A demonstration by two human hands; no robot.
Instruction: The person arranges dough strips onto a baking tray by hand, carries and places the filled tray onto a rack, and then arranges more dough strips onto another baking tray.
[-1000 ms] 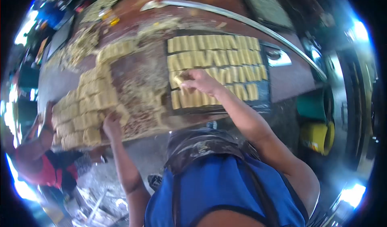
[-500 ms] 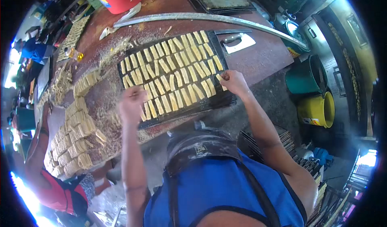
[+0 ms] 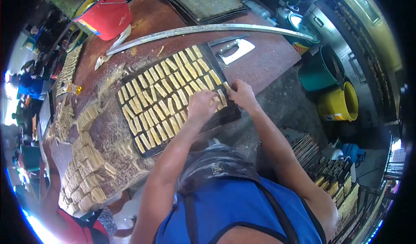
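Note:
A black baking tray (image 3: 143, 154) on the table carries several rows of pale dough strips (image 3: 167, 107). My left hand (image 3: 202, 106) is over the tray's near right part, fingers bent and closed around what looks like a dough strip; its palm side is hidden. At the tray's right edge, my right hand (image 3: 242, 94) pinches the end of a dough strip between thumb and fingers. The two hands are close together, with a few strips lying between and beyond them.
A wide-bladed cutter (image 3: 237, 51) lies beyond the tray, before a long pale bar (image 3: 208, 28). Stacked strips (image 3: 86, 170) and flour scraps are at left, near another person's arm (image 3: 53, 174). A red bucket (image 3: 108, 16) stands behind; green (image 3: 318, 71) and yellow buckets (image 3: 336, 103) stand right.
My left hand has moved right across the tray, from its left side to near my right hand. My right hand stays at the tray's right edge. The view has shifted slightly.

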